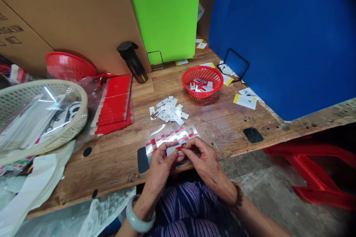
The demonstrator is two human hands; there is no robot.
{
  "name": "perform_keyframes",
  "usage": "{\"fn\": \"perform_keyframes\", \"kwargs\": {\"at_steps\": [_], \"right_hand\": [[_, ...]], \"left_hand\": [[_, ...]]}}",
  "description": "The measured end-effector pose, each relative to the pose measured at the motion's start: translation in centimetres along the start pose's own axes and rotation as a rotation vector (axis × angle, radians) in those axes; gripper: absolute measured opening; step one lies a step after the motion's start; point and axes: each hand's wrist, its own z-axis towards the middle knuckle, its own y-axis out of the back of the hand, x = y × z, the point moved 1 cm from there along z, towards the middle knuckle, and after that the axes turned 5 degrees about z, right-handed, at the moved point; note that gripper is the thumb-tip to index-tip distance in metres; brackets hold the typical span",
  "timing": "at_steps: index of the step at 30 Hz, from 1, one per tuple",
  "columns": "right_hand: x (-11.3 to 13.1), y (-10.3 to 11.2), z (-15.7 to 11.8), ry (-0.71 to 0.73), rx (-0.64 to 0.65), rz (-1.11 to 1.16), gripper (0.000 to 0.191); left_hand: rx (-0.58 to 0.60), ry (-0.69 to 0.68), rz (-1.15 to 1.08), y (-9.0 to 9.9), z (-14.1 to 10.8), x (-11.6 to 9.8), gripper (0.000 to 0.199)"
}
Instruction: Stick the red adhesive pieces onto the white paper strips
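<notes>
My left hand [162, 160] is closed around a small flat white plate [171, 150], pinched between thumb and fingers near the table's front edge. At the plate's right end is a small red piece [179, 149]. The thumb and forefinger of my right hand [206, 157] are pressed together on that red piece. Under and just beyond both hands lies a clear sheet with rows of red and silver patches [172, 137]. A loose pile of small white plates with holes or slots [169, 110] sits past the sheet.
Beyond the pile stands a red basket [187, 88] holding white and red pieces. Red sheets [115, 100], a dark flask [133, 63] and a cream basket [83, 107] are leftward. Printed cards [246, 100] lie rightward, beside a blue panel [278, 37]. A green panel [169, 14] stands behind.
</notes>
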Motion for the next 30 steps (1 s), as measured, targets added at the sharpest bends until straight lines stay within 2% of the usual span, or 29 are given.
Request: {"fn": "perform_keyframes", "kwargs": {"at_steps": [3, 6, 8, 13, 17, 30], "right_hand": [[0.35, -0.22, -0.07, -0.053, 0.003, 0.069, 0.011], [0.60, -0.28, -0.01, -0.008, -0.042, 0.073, 0.014], [0.58, -0.25, 0.08, 0.015, -0.058, 0.060, 0.015], [0.01, -0.15, 0.24, -0.049, 0.008, 0.026, 0.012], [0.10, -0.10, 0.29, -0.024, 0.014, -0.018, 0.011], [0.08, -0.33, 0.14, 0.037, 0.013, -0.221, 0.012]], "left_hand": [[-0.041, -0.081, 0.057, 0.09, 0.01, -0.07, 0.036], [-0.063, -0.123, 0.099, 0.20, 0.03, -0.05, 0.032], [-0.058, -0.115, 0.106, 0.29, 0.03, 0.02, 0.033], [-0.005, -0.045, 0.066, 0.47, -0.05, 0.14, 0.038], [0.021, 0.004, 0.049, 0.49, -0.09, 0.12, 0.040], [0.005, 0.015, 0.036, 0.64, 0.10, 0.56, 0.041]]}}
